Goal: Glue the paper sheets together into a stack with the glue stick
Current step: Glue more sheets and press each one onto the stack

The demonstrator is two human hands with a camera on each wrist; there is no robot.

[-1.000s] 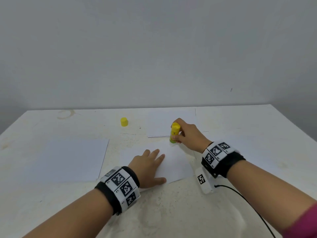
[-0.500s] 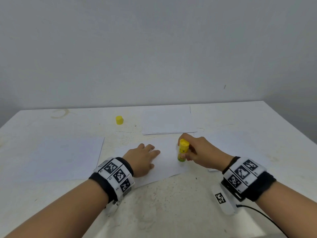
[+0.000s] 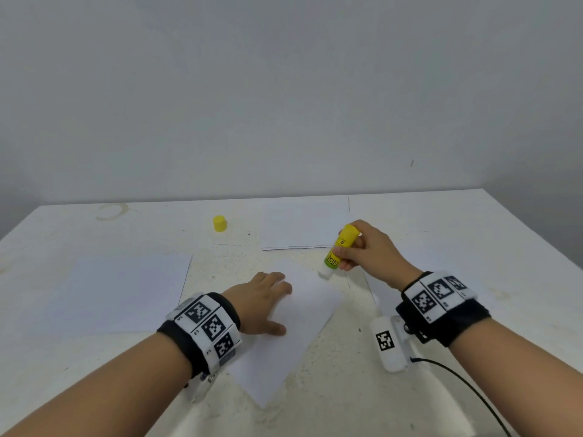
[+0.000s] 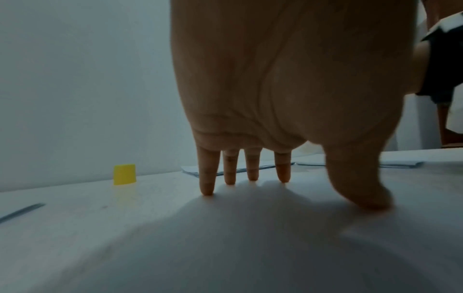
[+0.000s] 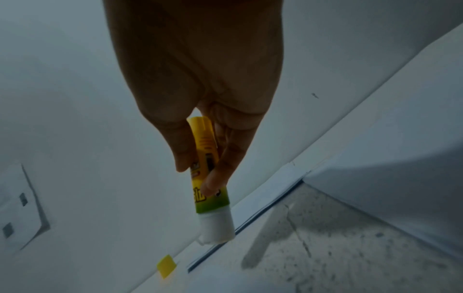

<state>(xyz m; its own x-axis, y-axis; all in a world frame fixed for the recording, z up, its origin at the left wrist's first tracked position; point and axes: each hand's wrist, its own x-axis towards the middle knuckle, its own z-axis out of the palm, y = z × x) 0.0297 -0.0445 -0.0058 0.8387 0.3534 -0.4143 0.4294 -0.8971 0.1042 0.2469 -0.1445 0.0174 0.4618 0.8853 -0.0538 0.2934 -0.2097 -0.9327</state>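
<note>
A white paper sheet (image 3: 299, 329) lies skewed on the table in front of me. My left hand (image 3: 268, 298) presses flat on its left part, fingers (image 4: 206, 178) straight and spread. My right hand (image 3: 362, 250) grips the uncapped yellow-green glue stick (image 3: 339, 249), tilted, with its white tip at the sheet's far right corner. In the right wrist view thumb and fingers (image 5: 218, 174) pinch the glue stick (image 5: 208, 174) and the tip hangs just above the surface. Its yellow cap (image 3: 220, 223) stands at the back left.
Another white sheet (image 3: 116, 291) lies at the left, one (image 3: 303, 225) at the back centre, and one (image 3: 441, 247) under my right wrist. The table (image 3: 347, 389) is white and speckled; a grey wall rises behind. A cable (image 3: 473, 392) trails from my right wrist.
My right hand has moved the glue stick from the sheet's near right part back up to its far right corner. The sheet has turned under my left hand, which stays pressed on it.
</note>
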